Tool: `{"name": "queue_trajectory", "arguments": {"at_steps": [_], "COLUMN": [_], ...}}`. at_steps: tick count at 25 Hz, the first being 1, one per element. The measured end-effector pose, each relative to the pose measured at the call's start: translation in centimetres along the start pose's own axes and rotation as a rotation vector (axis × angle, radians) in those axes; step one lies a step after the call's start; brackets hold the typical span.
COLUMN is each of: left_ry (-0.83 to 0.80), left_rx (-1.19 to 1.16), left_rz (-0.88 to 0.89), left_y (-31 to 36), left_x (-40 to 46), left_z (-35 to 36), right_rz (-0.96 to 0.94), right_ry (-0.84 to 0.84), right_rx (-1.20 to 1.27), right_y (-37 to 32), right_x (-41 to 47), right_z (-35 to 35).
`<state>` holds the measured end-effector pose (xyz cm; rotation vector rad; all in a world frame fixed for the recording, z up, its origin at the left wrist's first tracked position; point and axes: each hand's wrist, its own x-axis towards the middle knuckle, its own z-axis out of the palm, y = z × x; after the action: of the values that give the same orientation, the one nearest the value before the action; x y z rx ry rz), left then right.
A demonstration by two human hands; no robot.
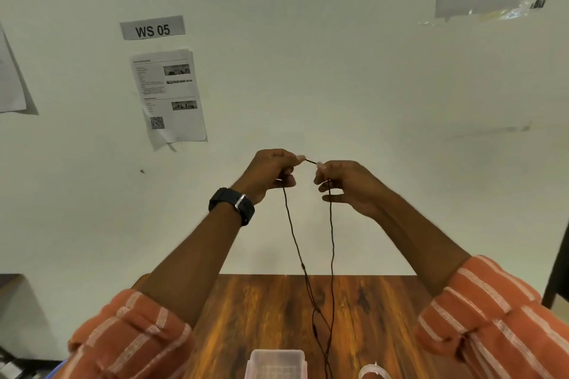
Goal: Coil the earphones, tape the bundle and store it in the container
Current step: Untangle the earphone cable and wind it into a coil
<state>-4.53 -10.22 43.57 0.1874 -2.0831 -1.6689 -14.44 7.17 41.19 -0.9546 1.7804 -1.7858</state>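
I see a thin black cord (332, 243) hanging at centre; at 6 o'clock the table (271, 311) is reddish-brown with dark wood grain, and the box (276, 363) on it is clear with a pinkish tint. My sleeves (492, 311) at 5 and 7 o'clock are orange with white stripes, the watch (231, 205) black, the wall (338, 71) off-white

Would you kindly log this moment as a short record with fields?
left hand: pinches earphone cable, raised
right hand: pinches same cable, close beside left
cable: two strands hang to the table
container: clear, on table, near edge
tape roll: right of container
coiling: not yet visible
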Motion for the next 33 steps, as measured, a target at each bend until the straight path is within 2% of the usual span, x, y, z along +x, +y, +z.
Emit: {"name": "queue_trajectory", "arguments": {"at_steps": [2, 5, 7, 11, 13, 15, 18, 20, 23, 25, 28, 31, 33], "left_ry": [-0.068, -0.176, -0.162, -0.121, -0.094, -0.019, 0.181, 0.351, 0.473, 0.423, 0.235, -0.017, -0.148], "left_rx": [0.080, 0.236, 0.261, 0.227, 0.256, 0.336, 0.524, 0.529, 0.400, 0.371, 0.317, 0.294, 0.256], "left_rz": [-0.019, -0.021, -0.027, -0.060, -0.078, -0.072, -0.029, -0.001, -0.008, 0.007, 0.046, 0.050, 0.041], "left_y": [0.3, -0.3, -1.6, -4.4, -5.4, -6.2, -7.1, -7.8, -8.3, -7.7, -5.4, -2.1, 0.1], "left_x": [-0.1, -0.7, -1.5, -3.4, -4.2, -4.9, -5.8, -6.3, -7.1, -7.1, -6.0, -3.7, -1.9], "left_z": [-2.2, -6.8, -10.0, -15.8, -18.0, -19.8, -22.2, -23.9, -25.2, -24.6, -21.6, -17.6, -14.5], "right_rz": [0.021, 0.013, 0.011, 0.011, 0.033, 0.055, 0.140, 0.209, 0.227, 0.232, 0.141, -0.124, -0.235], "right_ry": [-0.021, 0.085, 0.181, 0.315, 0.357, 0.374, 0.234, 0.079, -0.063, -0.185, -0.314, -0.228, -0.236], "right_rx": [0.245, 0.467, 0.506, 0.407, 0.321, 0.125, -0.528, -0.818, -0.694, -0.601, -0.648, -0.567, -0.458], "right_y": [-0.9, -2.6, -3.5, -3.8, -4.0, -4.1, -4.9, -5.1, -4.0, -3.1, -2.4, -3.5, -4.7], "right_x": [0.4, 1.0, 1.3, 1.7, 1.8, 2.1, 1.8, 1.2, 0.9, 0.6, 0.5, 1.9, 2.6], "right_z": [-1.6, -6.0, -8.9, -12.4, -13.2, -14.0, -15.7, -16.9, -18.4, -16.9, -11.5, -2.6, 4.0]}}
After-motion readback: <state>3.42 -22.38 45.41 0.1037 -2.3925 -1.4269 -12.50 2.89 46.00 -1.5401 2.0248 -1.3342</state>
